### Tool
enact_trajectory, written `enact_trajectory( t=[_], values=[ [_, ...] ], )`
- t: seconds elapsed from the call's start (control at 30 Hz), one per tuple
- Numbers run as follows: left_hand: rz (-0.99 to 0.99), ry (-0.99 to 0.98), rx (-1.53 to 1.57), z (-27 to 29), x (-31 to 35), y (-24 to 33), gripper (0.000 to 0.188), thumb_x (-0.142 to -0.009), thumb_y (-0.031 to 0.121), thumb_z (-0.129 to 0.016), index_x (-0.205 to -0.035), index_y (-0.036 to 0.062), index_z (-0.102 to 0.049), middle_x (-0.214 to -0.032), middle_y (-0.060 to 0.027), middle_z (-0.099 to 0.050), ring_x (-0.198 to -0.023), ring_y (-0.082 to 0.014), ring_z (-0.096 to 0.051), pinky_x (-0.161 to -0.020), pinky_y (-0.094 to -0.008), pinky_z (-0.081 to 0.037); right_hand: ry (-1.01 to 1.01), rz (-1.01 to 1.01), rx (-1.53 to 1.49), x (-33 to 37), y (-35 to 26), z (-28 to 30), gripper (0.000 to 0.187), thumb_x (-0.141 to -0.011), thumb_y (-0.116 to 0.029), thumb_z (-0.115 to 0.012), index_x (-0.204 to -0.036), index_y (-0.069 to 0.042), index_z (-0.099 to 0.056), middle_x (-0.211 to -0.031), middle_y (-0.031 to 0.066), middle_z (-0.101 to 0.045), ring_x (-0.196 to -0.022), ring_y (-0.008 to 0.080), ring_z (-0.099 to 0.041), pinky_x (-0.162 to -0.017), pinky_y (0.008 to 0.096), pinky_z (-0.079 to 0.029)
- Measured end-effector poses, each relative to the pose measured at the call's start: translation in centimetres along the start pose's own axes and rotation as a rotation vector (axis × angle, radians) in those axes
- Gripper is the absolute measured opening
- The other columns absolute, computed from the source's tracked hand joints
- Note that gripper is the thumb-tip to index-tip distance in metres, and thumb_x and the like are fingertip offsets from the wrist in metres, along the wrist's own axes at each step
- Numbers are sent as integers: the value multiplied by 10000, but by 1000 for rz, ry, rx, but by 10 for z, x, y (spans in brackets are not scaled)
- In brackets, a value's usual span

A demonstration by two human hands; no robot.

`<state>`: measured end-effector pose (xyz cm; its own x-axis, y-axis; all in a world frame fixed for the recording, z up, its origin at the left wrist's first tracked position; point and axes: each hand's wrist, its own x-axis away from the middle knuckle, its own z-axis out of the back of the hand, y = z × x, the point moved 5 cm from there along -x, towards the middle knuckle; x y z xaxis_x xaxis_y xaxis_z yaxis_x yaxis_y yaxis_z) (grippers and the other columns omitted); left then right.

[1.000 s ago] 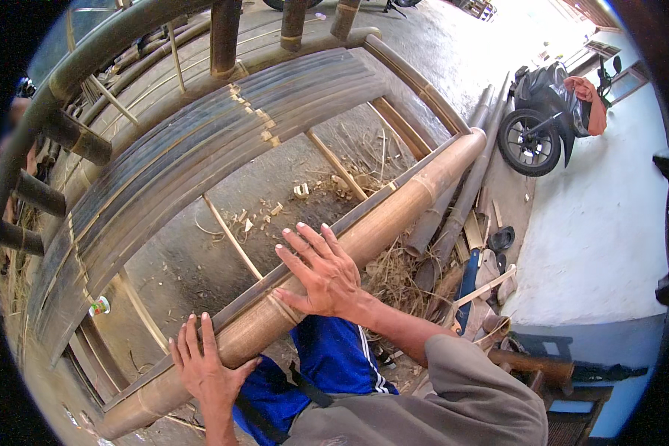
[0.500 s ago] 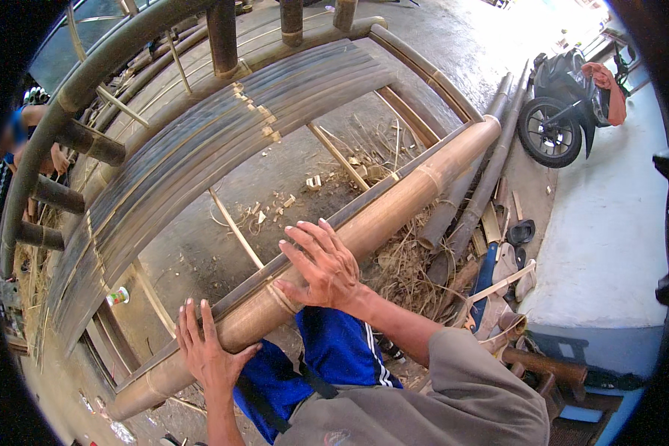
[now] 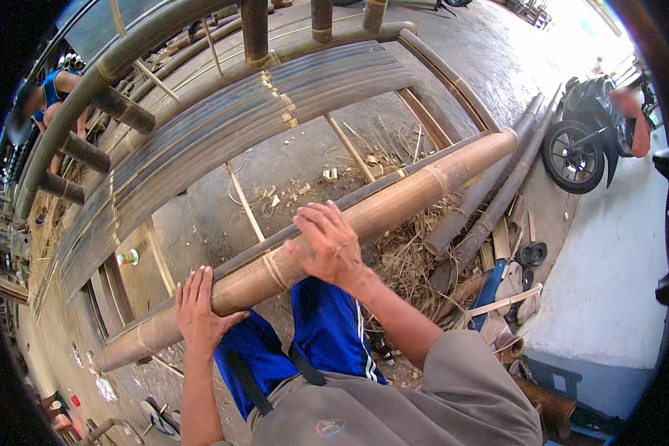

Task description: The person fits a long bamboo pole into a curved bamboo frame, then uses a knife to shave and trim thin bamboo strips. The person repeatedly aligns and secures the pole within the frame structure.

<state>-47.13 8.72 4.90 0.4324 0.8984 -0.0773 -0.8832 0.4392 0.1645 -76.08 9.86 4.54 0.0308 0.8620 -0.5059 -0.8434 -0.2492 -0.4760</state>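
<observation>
A thick brown bamboo pole (image 3: 394,198) runs diagonally across in front of me, the near rail of a bamboo frame. My left hand (image 3: 201,312) rests over its lower left part, fingers stretched out together and thumb apart. Farther right, just past a ringed node, my right hand (image 3: 328,245) lies on the pole, or just over it, with its fingers spread. Neither hand grips anything. Dark bamboo slats (image 3: 223,137) cover the far part of the frame, and thin cross strips (image 3: 245,201) span the gap to the near pole.
Curved dark bamboo rails (image 3: 130,115) rise at the far left, with a person (image 3: 56,93) beyond. Loose bamboo poles (image 3: 498,193), shavings, a blue-handled saw (image 3: 490,286) and sandals (image 3: 531,254) lie to the right. A motorcycle (image 3: 580,145) stands by the wall. A small cup (image 3: 128,257) is under the frame.
The whole view has shifted, so the frame sits higher at the left and farther right at the top. My right hand has slid slightly rightward from the node; the left stays on the pole.
</observation>
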Motion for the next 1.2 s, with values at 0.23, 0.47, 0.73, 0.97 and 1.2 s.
enact_trajectory(
  t=[0.23,0.47,0.73,0.97,1.2],
  values=[
    [2,-27,24,3,-5,0,1132,-463,531,-935,-1412,70,-526,-1340,-134,-586,-1265,-357,-516,-1140,-488,-356,-8,-66,74,-3,41,24,402,-925,-370,-667,-1090,-4,-684,-1184,164,-676,-1181,346,-609,-1113,537,-402],
    [48,-54,93,5,-14,-5,925,-674,647,-803,-1352,58,-578,-1225,-164,-607,-1175,-376,-542,-1062,-483,-405,-19,-86,81,-9,52,25,393,-911,-378,-699,-1040,-8,-728,-1057,148,-706,-1079,326,-635,-1019,463,-464],
    [284,105,334,17,-37,-23,503,-793,479,-814,-857,-1,-680,-785,-147,-631,-764,-316,-606,-721,-423,-471,108,-92,223,-43,108,55,513,-940,-441,-633,-603,-56,-666,-608,139,-618,-662,350,-620,-761,467,-478],
    [278,291,439,56,-20,-36,430,-755,340,-884,-784,0,-623,-677,-65,-550,-648,-180,-508,-616,-339,-431,308,-31,295,-66,57,107,453,-867,-352,-701,-483,-135,-600,-505,78,-586,-474,286,-575,-575,447,-432],
    [261,228,445,61,-14,-23,494,-813,439,-831,-794,-4,-614,-652,-85,-529,-636,-184,-504,-602,-353,-427,250,251,345,-79,42,138,466,-890,-299,-669,-477,-149,-515,-477,49,-533,-458,235,-554,-536,395,-428]
  ],
)
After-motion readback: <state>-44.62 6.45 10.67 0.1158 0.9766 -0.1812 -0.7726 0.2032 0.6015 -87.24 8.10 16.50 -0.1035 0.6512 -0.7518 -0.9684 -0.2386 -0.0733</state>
